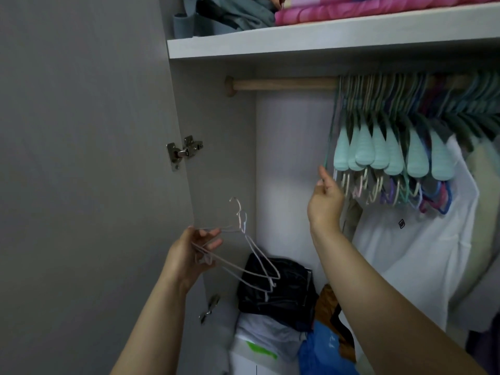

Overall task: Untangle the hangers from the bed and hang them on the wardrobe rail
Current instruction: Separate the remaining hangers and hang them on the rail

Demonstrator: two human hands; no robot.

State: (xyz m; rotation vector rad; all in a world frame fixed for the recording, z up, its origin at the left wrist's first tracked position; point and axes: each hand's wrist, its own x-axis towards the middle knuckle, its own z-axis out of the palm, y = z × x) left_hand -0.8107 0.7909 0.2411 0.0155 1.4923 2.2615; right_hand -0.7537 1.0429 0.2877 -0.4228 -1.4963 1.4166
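Observation:
My left hand [193,253] grips a small bunch of thin pale pink wire hangers [253,255] at one end, low in front of the open wardrobe, hooks pointing up. My right hand [326,201] reaches up to the leftmost hanging hanger, a thin green wire one [332,125], and pinches its lower corner between fingertips. The wooden rail [284,84] runs under the shelf. Its left part is bare; its right part carries several packed hangers [392,152], some with mint green ends.
The grey wardrobe door [81,158] stands open on the left with hinges [185,152]. A white shelf [324,40] above holds folded fabrics. A white shirt [411,244] hangs at right. Bags and a black garment [278,290] are piled at the wardrobe bottom.

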